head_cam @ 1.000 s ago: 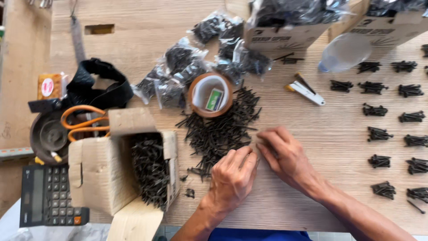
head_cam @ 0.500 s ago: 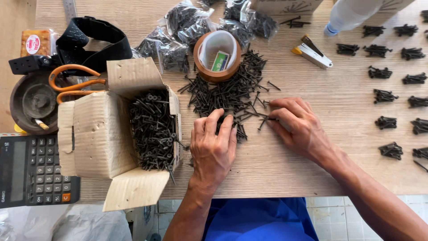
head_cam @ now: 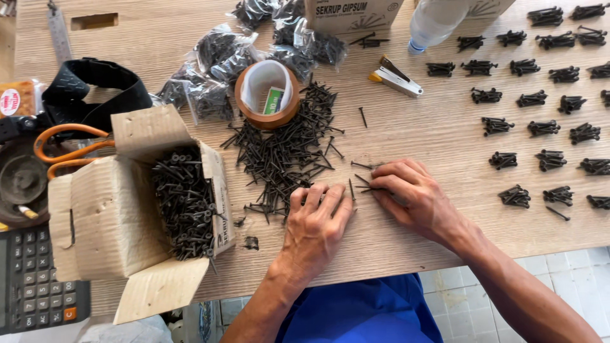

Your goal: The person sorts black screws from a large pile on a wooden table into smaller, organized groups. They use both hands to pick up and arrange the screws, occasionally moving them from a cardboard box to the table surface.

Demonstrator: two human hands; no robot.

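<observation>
- The left hand [head_cam: 314, 222] lies flat, palm down, on the wooden bench [head_cam: 432, 136], fingers spread a little and holding nothing. Its fingertips touch the near edge of the pile of black screws [head_cam: 286, 152].
- The right hand [head_cam: 413, 197] rests just beside it, fingers curled narrow around a few loose screws [head_cam: 365, 184].
- An open cardboard box [head_cam: 108, 216] full of black screws sits to the left.
- A brown tape roll [head_cam: 267, 95] stands behind the pile, with a small green packet inside.
- Clear bags of screws [head_cam: 216, 63] lie behind the roll.
- Small screw bundles [head_cam: 540, 114] lie in rows on the right.
- A dark calculator [head_cam: 32, 279] sits at the near left.
</observation>
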